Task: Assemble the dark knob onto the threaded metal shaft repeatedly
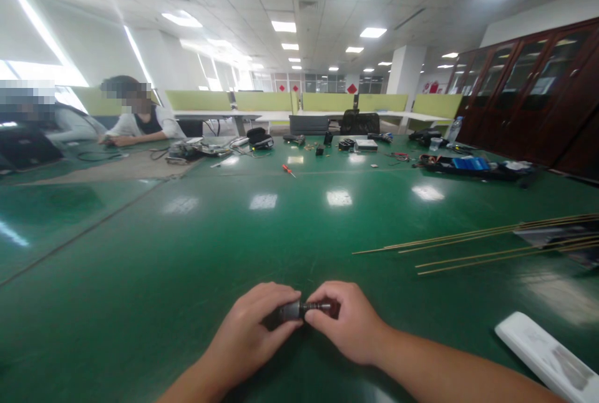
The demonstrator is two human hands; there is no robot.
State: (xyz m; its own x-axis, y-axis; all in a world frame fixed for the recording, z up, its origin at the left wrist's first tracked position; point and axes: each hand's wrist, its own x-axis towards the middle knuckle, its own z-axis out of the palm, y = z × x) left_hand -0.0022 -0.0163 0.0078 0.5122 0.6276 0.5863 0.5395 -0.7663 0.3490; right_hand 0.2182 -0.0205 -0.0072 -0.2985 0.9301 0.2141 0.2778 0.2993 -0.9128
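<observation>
My left hand [253, 334] and my right hand [349, 325] meet just above the green table [187, 253] near its front edge. Between them they pinch a small dark cylindrical part [299, 310] with a thin threaded end. The left fingers wrap its thicker dark body. The right thumb and fingers close on the narrow end. What the part is exactly I cannot make out.
Several thin brass-coloured rods [472, 244] lie to the right, a white flat device [545, 353] at the near right. A red-handled screwdriver [288, 169], cables and tools are scattered at the far end. Two people sit at the far left [140, 122]. Wooden cabinets [528, 88] line the right wall.
</observation>
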